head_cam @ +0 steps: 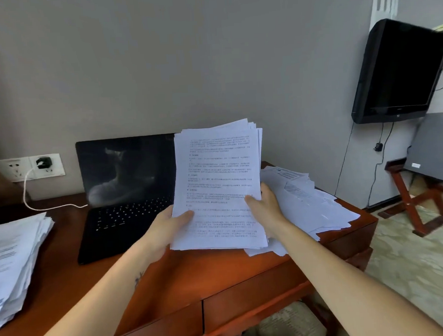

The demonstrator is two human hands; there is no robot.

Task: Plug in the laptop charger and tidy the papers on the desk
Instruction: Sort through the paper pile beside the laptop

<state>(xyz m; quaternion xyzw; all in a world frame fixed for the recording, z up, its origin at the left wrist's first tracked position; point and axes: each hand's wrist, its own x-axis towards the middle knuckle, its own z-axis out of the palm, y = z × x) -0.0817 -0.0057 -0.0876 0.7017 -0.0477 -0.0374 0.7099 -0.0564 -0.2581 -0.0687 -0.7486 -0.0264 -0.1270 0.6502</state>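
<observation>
Both hands, left [167,224] and right [264,206], grip the sheaf [216,183] upright above the desk [185,277]. Loose papers [307,202] lie just right, nearest the right hand.

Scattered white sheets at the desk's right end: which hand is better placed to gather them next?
Probably the right hand: it holds the white printed stack right beside the scattered white sheets. The left hand grips the stack's far side, by the black laptop.
</observation>
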